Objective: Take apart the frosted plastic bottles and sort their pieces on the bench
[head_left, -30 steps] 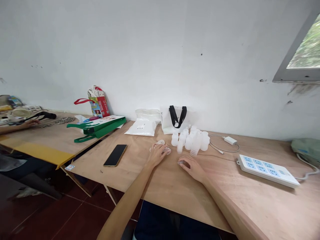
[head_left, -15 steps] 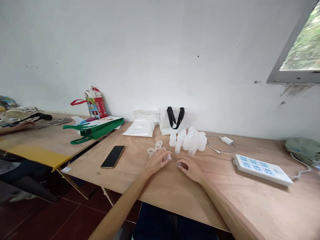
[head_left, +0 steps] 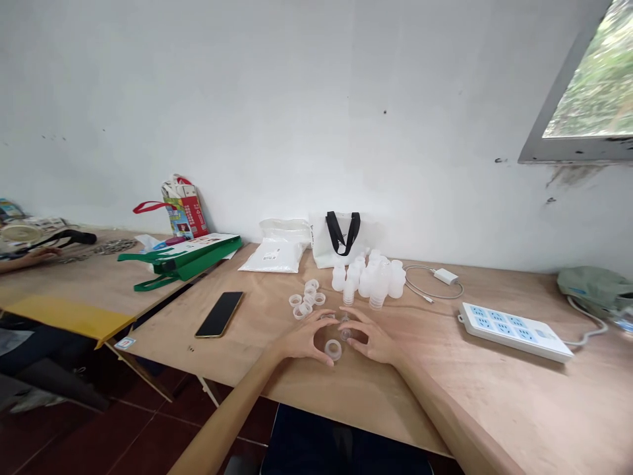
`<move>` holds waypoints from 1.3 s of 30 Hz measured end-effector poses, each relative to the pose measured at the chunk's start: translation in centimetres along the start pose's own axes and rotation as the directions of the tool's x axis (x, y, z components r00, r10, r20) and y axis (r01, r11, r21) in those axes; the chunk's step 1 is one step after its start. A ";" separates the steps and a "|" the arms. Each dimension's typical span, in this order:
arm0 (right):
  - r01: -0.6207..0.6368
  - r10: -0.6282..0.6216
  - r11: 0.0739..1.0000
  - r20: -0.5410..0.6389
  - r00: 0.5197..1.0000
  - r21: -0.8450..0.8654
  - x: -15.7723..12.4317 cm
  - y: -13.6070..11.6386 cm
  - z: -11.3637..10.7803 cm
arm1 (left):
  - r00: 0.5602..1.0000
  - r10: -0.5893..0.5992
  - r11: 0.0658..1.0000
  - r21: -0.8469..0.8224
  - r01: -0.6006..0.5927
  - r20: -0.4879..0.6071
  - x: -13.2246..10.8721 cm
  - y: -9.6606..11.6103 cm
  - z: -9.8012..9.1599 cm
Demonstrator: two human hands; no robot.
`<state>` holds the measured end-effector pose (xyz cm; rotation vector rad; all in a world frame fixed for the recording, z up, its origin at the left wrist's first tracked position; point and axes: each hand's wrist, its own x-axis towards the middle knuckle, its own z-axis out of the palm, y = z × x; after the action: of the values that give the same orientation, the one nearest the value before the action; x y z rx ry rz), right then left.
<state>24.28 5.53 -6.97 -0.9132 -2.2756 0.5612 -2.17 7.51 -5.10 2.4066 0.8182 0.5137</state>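
My left hand (head_left: 302,338) and my right hand (head_left: 374,338) rest close together on the wooden table (head_left: 445,382), fingers curled toward each other. A clear ring-shaped cap (head_left: 333,349) sits at my left thumb and fingertips. My right fingertips pinch a small clear piece (head_left: 345,329). Just beyond my left hand lie several loose clear caps (head_left: 306,300). A cluster of small white plastic bottles (head_left: 368,279) stands behind both hands.
A black phone (head_left: 219,314) lies left of the hands. A white power strip (head_left: 514,323), a charger with cable (head_left: 444,276) and a green cloth (head_left: 593,285) are to the right. A white bag with black handles (head_left: 343,237) and a white pouch (head_left: 277,254) stand by the wall. Another person's hand (head_left: 30,257) rests on the left table beyond a green bag (head_left: 182,254).
Both hands drew back toward me and came together. The left hand left the loose caps and brought one cap along; the right hand slid its small piece nearer.
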 end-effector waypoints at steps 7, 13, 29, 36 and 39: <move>-0.134 0.133 0.991 -0.033 0.991 -0.027 0.0 0.5 0.3 | 0.975 0.023 0.996 0.089 -0.003 -0.222 0.0 0.1 0.4; -0.132 0.129 0.989 -0.040 0.991 -0.072 0.0 0.4 0.4 | 0.877 -0.002 0.889 0.401 0.221 -0.481 1.3 -2.7 0.1; 0.145 -0.162 0.911 -0.012 0.987 -0.385 1.0 -2.4 1.5 | 0.884 0.047 0.857 0.474 0.204 -0.465 3.3 -5.6 -1.3; -0.136 0.019 0.968 -0.479 0.878 -0.210 0.5 -0.9 -0.1 | 0.972 0.095 0.948 0.317 -0.023 -0.215 2.3 -1.3 0.1; -0.223 0.087 0.972 -0.766 0.637 -0.075 0.0 0.7 -1.3 | 0.976 0.040 0.976 0.216 0.008 -0.215 2.8 -0.8 0.2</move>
<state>25.52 6.16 -6.42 -1.1609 -1.4773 0.0078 -0.35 9.77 -5.27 2.5880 0.9941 0.7405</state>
